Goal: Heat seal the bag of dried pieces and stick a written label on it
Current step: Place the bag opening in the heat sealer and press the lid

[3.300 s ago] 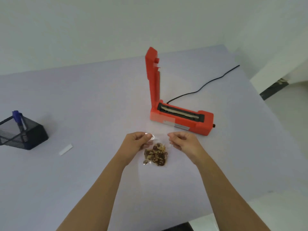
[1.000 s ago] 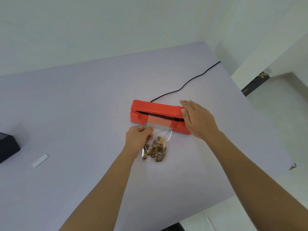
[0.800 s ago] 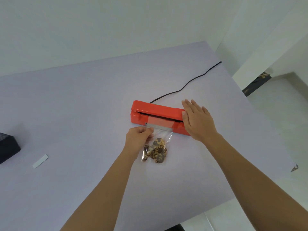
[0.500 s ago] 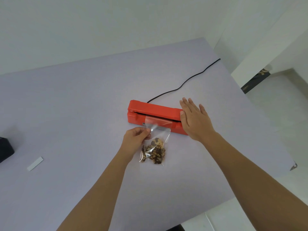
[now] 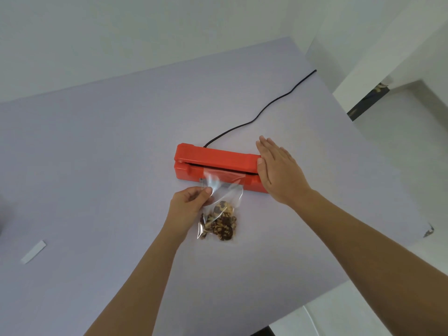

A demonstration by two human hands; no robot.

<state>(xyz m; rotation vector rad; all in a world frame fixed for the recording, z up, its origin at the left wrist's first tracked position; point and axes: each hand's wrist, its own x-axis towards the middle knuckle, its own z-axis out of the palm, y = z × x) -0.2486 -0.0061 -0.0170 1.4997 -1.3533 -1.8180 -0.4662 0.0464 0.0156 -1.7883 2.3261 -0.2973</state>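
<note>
A red heat sealer lies on the lilac table with its lid down. A clear plastic bag holds brown dried pieces at its near end, and its top edge is clamped in the sealer's jaw. My left hand pinches the bag's left edge just in front of the sealer. My right hand lies flat, fingers together, on the right end of the lid. A white blank label strip lies far to the left on the table.
The sealer's black cord runs from its back towards the far right corner of the table. The table's right edge and near edge drop to a pale floor.
The sealer lid, upright 3.3 s ago, is down on the bag's top. Over the last second my right hand stays flat on the lid and my left hand keeps its pinch.
</note>
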